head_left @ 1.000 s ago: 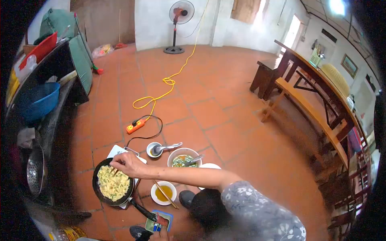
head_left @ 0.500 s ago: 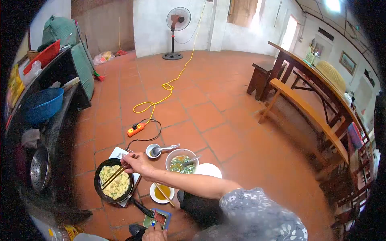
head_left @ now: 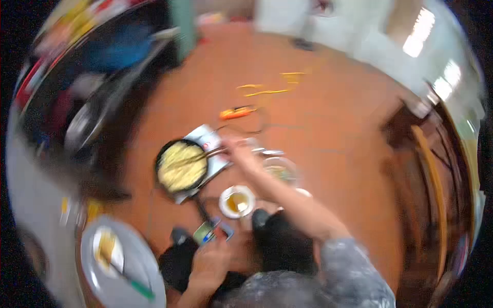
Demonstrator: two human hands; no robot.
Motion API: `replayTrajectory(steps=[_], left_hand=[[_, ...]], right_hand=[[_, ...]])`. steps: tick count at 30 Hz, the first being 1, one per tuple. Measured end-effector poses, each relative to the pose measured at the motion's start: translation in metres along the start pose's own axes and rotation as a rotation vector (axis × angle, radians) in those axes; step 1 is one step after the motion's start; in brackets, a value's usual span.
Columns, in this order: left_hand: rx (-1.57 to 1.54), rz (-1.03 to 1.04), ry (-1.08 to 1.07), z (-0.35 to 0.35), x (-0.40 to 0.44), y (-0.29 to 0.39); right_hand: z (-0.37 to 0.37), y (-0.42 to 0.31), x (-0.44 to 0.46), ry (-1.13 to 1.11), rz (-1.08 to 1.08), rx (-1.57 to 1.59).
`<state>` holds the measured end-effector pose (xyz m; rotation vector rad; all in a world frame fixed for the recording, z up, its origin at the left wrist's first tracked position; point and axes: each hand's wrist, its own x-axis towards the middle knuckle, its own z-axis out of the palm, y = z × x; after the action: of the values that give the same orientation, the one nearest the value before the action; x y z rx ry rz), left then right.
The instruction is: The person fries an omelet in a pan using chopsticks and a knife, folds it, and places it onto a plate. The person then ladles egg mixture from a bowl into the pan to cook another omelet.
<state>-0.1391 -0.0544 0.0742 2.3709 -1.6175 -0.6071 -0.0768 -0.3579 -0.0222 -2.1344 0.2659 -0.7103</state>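
Note:
My right hand [head_left: 237, 150], blurred, is closed on a pair of dark chopsticks [head_left: 213, 152]. Their tips reach into pale yellow egg-like food [head_left: 179, 177] in a black frying pan [head_left: 158, 169]. The pan sits on a white cooker [head_left: 205, 134], its handle [head_left: 201, 206] pointing towards me. My left hand [head_left: 211, 256] is low between my knees, close to a small green and blue tray [head_left: 201, 235] with something blue and red in it. Motion smears its fingers. A white dish [head_left: 223, 204] with yellow-brown liquid lies right of the pan handle.
A bowl [head_left: 292, 169] stands partly behind my right forearm. An orange power strip [head_left: 238, 112] with a yellow cord lies beyond the cooker. At lower left, a grey tray [head_left: 95, 274] carries a plate of yellow food and a green-handled utensil [head_left: 141, 289]. A wooden bench [head_left: 434, 200] is at right.
The view has swung left and down, blurring the picture and bringing the grey tray into sight. My right hand still holds the chopsticks over the pan; more of my left arm shows.

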Motion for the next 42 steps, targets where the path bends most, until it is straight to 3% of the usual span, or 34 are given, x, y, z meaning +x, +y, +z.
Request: replayTrajectory(steps=[1, 2, 3, 5, 6, 7, 9, 11, 13, 16, 19, 23, 29, 37, 39, 42], left_hand=[[-0.065, -0.031, -0.016, 0.0, 0.002, -0.002], [-0.103, -0.021, 0.055, 0.01, 0.002, -0.008], [-0.131, -0.013, 0.129, 0.02, 0.001, -0.011], [-0.02, -0.121, 0.01, 0.026, 0.008, -0.006], [0.051, -0.116, 0.14, 0.031, 0.005, -0.003], [0.142, -0.095, 0.26, 0.031, 0.003, 0.005], [0.245, -0.071, 0.148, 0.021, -0.007, 0.006], [0.161, -0.132, 0.269, 0.036, -0.008, 0.005], [0.257, -0.107, 0.137, 0.023, -0.014, 0.006], [0.248, -0.109, 0.142, 0.028, -0.021, 0.0], [0.295, -0.124, 0.266, 0.023, -0.029, -0.005], [0.051, -0.191, 0.143, 0.013, -0.039, -0.009], [0.085, -0.194, 0.103, 0.009, -0.043, -0.015], [0.139, -0.147, 0.052, 0.011, -0.033, -0.007], [0.247, -0.108, 0.216, 0.015, -0.03, -0.006], [0.094, -0.134, 0.072, 0.012, -0.029, -0.006]], right_hand=[[-0.009, -0.026, -0.002, -0.013, 0.241, 0.076], [-0.003, -0.01, -0.001, 0.043, 0.174, 0.124], [-0.013, -0.052, 0.001, 0.069, 0.604, 0.501], [-0.015, -0.056, 0.007, 0.01, 0.71, 0.602], [-0.011, -0.062, 0.002, -0.006, 0.621, 0.814], [-0.012, -0.062, 0.004, 0.052, 0.634, 0.774], [-0.001, -0.051, 0.006, 0.026, 0.567, 0.881], [0.008, -0.051, 0.014, 0.058, 0.594, 0.912], [0.012, -0.039, 0.02, 0.0, 0.596, 0.911], [0.028, -0.033, 0.026, 0.043, 0.616, 0.874], [0.029, -0.006, 0.032, -0.152, 0.564, 0.808], [0.039, -0.048, 0.025, 0.006, 0.621, 0.727], [0.041, -0.063, 0.026, 0.187, 0.648, 0.751], [0.019, -0.043, 0.024, 0.16, 0.651, 0.756], [0.018, -0.038, 0.024, 0.169, 0.662, 0.736], [0.018, -0.035, 0.024, 0.186, 0.67, 0.729]])
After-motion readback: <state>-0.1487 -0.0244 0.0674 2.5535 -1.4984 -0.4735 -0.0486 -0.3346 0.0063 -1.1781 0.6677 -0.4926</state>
